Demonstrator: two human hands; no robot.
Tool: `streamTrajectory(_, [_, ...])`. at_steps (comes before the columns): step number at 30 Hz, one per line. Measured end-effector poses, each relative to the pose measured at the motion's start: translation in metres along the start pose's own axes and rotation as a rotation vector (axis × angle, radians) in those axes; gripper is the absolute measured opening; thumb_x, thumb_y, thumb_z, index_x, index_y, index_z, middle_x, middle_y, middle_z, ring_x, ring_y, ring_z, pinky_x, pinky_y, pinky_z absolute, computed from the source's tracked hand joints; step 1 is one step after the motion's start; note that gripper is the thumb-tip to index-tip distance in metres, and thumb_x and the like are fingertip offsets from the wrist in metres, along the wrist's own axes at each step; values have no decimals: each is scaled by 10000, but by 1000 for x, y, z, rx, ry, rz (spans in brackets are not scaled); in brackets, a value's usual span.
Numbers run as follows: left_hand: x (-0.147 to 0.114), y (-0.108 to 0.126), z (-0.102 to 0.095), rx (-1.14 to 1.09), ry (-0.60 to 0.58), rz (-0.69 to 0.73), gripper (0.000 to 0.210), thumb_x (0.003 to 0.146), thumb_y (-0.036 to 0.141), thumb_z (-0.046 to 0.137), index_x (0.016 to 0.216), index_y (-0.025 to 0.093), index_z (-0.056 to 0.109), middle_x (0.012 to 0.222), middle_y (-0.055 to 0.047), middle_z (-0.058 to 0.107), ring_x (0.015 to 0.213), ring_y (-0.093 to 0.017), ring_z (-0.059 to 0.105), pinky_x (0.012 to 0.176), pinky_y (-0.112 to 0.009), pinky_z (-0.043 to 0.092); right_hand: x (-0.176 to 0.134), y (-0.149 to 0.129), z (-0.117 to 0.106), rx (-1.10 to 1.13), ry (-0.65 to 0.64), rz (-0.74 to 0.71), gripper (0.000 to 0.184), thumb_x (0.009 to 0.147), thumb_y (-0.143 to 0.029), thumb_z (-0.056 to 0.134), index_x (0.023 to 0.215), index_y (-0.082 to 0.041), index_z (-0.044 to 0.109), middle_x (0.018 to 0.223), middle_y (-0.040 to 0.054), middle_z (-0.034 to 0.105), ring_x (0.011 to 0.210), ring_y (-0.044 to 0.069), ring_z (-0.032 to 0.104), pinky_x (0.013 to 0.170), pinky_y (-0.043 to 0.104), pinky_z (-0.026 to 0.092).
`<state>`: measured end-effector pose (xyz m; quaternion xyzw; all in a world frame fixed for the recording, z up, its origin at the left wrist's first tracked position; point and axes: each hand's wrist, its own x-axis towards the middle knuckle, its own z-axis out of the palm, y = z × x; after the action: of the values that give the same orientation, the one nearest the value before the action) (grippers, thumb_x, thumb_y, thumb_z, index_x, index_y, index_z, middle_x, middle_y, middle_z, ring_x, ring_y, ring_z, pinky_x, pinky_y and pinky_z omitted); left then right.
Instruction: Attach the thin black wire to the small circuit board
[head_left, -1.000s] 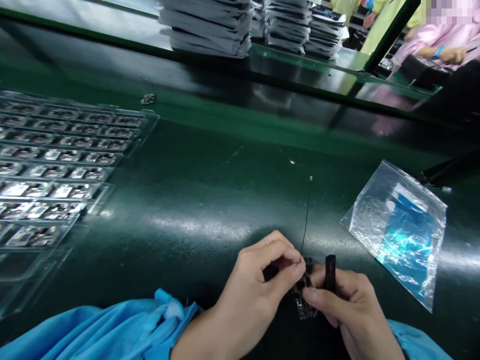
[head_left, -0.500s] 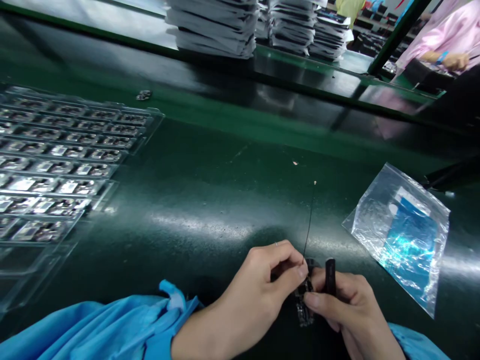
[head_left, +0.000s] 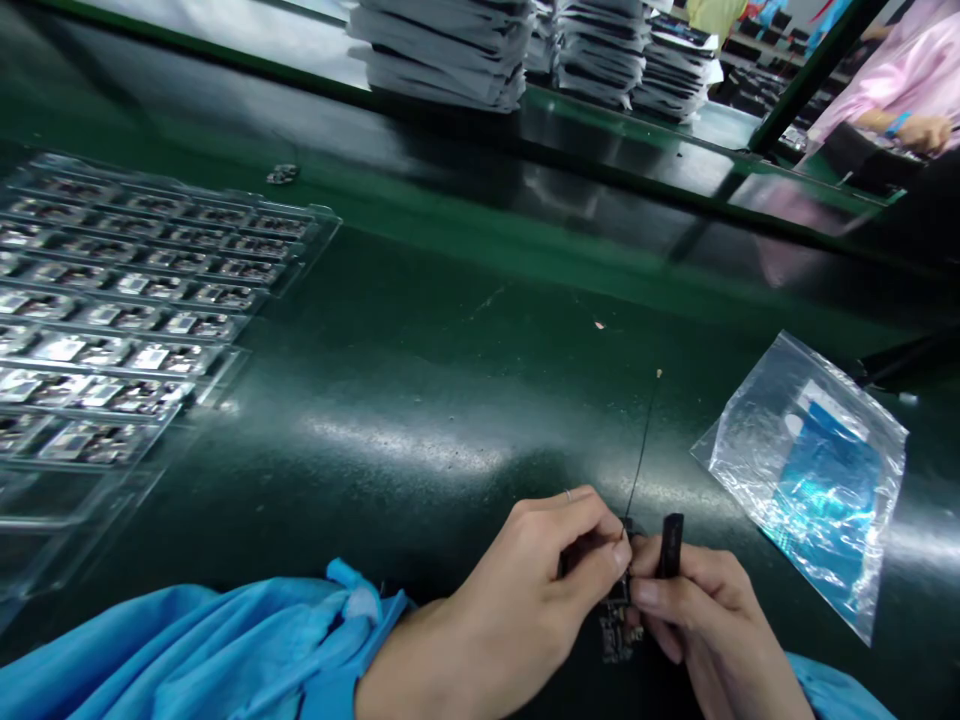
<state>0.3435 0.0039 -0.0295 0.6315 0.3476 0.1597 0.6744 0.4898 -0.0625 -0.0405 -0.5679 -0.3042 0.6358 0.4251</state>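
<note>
My left hand [head_left: 536, 575] is closed, with thumb and forefinger pinching a thin black cable [head_left: 642, 450] close to its lower end. The cable's free end rises away over the table and has a small light-coloured tip. Just under the fingertips is a small circuit board [head_left: 619, 632], partly covered by both hands. My right hand [head_left: 709, 605] is closed around a flat black stick-like tool [head_left: 671, 545], whose upper end stands out above the fingers. Its fingertips also touch the board's right side. The tool's lower end is hidden.
Clear plastic trays [head_left: 169, 462] filled with circuit boards lie at the left. A loose small part [head_left: 283, 174] sits behind them. At the right is a clear bag [head_left: 742, 430] with a blue sheet inside. Paper-like stacks [head_left: 442, 50] stand on a shelf; beyond, a person's pink sleeve [head_left: 911, 70] shows.
The cable's free end has swung to the right, so it leans more. Both hands stay together at the board, which shows a little differently. The whole view has shifted slightly.
</note>
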Motion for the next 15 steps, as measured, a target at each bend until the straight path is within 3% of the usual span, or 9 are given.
streamTrajectory(15, [1, 1, -2, -116, -36, -66, 187, 854, 235, 434, 693, 156, 487, 688, 21, 486, 646, -110, 436, 596, -232, 361, 0, 3, 0, -12, 37, -40, 166, 711, -194, 598, 547, -170, 607, 511, -24, 483, 433, 87, 333, 405, 209, 214])
